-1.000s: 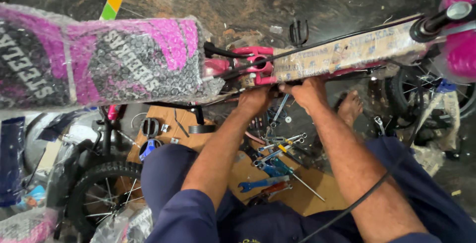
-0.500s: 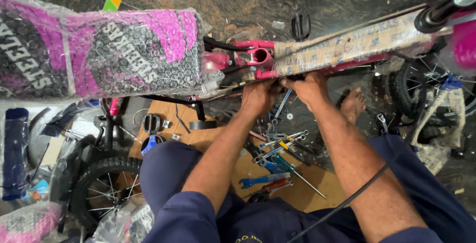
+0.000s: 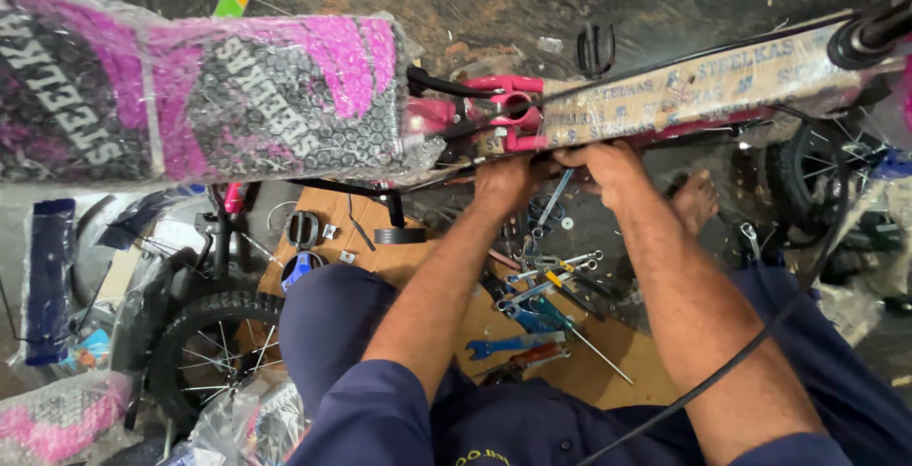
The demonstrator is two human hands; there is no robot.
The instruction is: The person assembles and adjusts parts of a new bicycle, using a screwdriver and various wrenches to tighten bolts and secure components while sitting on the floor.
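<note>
A pink bicycle frame [image 3: 513, 110] lies across the view at chest height. Its thick left tube [image 3: 218, 95] is wrapped in bubble wrap with a pink and black pattern. The thinner right tube [image 3: 693, 81] is wrapped in printed tan paper. My left hand [image 3: 502, 181] is pressed against the underside of the frame at the pink joint. Beside it, my right hand [image 3: 603, 164] grips the lower edge of the paper-wrapped tube. The fingertips of both hands are hidden under the frame, so I cannot see whether they hold a tool.
Below, several spanners and pliers [image 3: 541, 285] lie on a cardboard sheet [image 3: 579, 352] on the floor. A small spoked wheel with a black tyre [image 3: 204, 342] sits at lower left, another wheel [image 3: 807, 171] at right. A bare foot [image 3: 693, 202] rests by the tools. A black cable [image 3: 722, 380] crosses my right arm.
The view has drifted slightly, so the frame sits a little higher. Both hands have stayed under the pink joint, with only small shifts of the fingers.
</note>
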